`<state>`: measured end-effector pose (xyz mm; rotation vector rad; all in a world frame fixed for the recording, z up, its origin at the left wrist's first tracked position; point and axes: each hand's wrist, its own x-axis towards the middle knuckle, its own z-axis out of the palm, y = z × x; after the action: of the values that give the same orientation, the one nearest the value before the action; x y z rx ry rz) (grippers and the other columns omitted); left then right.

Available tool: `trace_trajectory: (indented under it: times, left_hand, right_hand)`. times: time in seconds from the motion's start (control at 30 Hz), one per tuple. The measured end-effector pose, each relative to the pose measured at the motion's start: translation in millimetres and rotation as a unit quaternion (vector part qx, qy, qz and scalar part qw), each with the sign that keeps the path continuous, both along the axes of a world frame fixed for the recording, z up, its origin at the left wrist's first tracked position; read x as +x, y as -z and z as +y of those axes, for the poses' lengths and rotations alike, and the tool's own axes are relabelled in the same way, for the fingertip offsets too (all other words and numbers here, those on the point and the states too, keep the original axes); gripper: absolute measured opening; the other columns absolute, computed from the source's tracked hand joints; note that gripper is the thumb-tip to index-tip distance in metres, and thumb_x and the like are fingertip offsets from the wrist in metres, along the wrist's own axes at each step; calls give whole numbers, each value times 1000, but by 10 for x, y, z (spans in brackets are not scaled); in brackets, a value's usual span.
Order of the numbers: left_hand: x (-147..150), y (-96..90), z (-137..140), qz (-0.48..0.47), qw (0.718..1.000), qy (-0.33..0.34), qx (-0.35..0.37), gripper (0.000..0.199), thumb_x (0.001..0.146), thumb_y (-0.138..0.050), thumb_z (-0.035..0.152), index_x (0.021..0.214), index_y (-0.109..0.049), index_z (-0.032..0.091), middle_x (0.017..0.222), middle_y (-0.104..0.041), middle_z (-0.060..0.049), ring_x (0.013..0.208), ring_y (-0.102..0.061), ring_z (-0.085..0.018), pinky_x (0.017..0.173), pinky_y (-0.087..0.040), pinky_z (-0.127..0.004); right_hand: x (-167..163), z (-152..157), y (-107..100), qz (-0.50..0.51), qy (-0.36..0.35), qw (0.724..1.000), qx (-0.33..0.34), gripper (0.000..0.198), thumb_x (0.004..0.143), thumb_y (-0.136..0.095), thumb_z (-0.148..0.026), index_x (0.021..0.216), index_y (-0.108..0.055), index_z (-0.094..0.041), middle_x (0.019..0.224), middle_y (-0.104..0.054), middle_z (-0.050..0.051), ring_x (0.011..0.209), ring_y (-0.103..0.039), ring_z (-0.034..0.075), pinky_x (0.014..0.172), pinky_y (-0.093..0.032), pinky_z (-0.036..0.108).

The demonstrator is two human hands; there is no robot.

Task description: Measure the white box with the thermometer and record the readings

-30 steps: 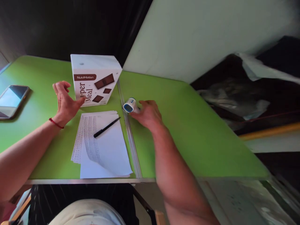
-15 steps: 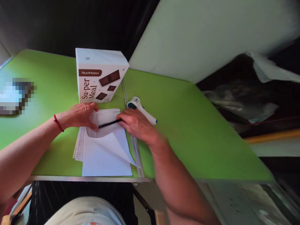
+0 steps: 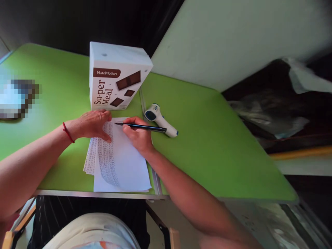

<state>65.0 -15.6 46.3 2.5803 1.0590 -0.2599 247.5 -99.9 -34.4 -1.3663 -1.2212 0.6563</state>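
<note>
My right hand [image 3: 140,137] is closed around a black pen [image 3: 153,128], its tip pointing left and close to the upper part of a white sheet of paper [image 3: 131,164]. Whether the tip touches the paper cannot be made out. Rows of small handwriting run down the left part of this sheet. My left hand [image 3: 93,124], a red cord at its wrist, lies flat on the sheet's upper left edge with thumb and fingers apart. More written sheets [image 3: 89,162] stick out underneath on the left.
A white NutriMotion box [image 3: 109,90] stands upright just behind the papers. To the right of my right hand lies a white and blue infrared thermometer [image 3: 166,126]. The green table [image 3: 207,148] has a metal seam beside the sheets. At far left is a blurred-out device [image 3: 17,100].
The lifted, curled sheet now lies nearly flat, with its written side showing. My right hand has moved slightly left and turned the pen into a writing hold. My left hand stays on the paper.
</note>
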Motion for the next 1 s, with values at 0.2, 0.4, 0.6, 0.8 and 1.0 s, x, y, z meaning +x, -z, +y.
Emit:
trace_trajectory:
  times: [0.2, 0.4, 0.6, 0.8, 1.0]
  left_hand:
    - [5, 22, 4, -12, 1000, 7, -4, 77, 78, -93, 46, 143, -65, 15, 131, -76, -14, 117, -74, -33, 97, -54, -35]
    - [16, 35, 5, -9, 1000, 10, -3, 76, 79, -94, 46, 142, -64, 17, 131, -75, -13, 119, -74, -34, 101, -55, -37]
    - [32, -13, -22, 1, 1000, 11, -11, 79, 80, -93, 45, 145, -62, 14, 134, -74, -14, 123, -73, -34, 102, -54, -37]
    - [12, -1, -3, -3, 1000, 9, -4, 77, 80, -92, 46, 145, -63, 15, 133, -76, -14, 118, -74, -33, 98, -55, -36]
    - [64, -128, -176, 50, 998, 21, 43, 52, 91, -88, 45, 132, -74, 17, 122, -81, -15, 113, -77, -37, 90, -57, -39]
  right_hand:
    - [86, -1, 110, -89, 17, 995, 50, 16, 84, -66, -43, 83, -69, -27, 75, -71, 0, 71, -67, 20, 71, -61, 37]
    - [104, -7, 130, -117, 19, 992, 53, 13, 87, -67, -40, 85, -69, -27, 77, -72, 0, 72, -67, 21, 73, -60, 37]
    - [110, -7, 103, -122, 5, 992, 45, 15, 87, -66, -41, 86, -69, -27, 76, -72, 0, 72, -67, 21, 74, -60, 38]
    - [81, -12, 57, -111, 13, 993, 44, 13, 83, -66, -40, 81, -68, -28, 72, -71, -1, 68, -64, 21, 72, -58, 37]
    - [51, -16, 55, -73, 24, 997, 24, 13, 79, -67, -41, 78, -66, -28, 68, -68, -2, 65, -60, 19, 70, -58, 36]
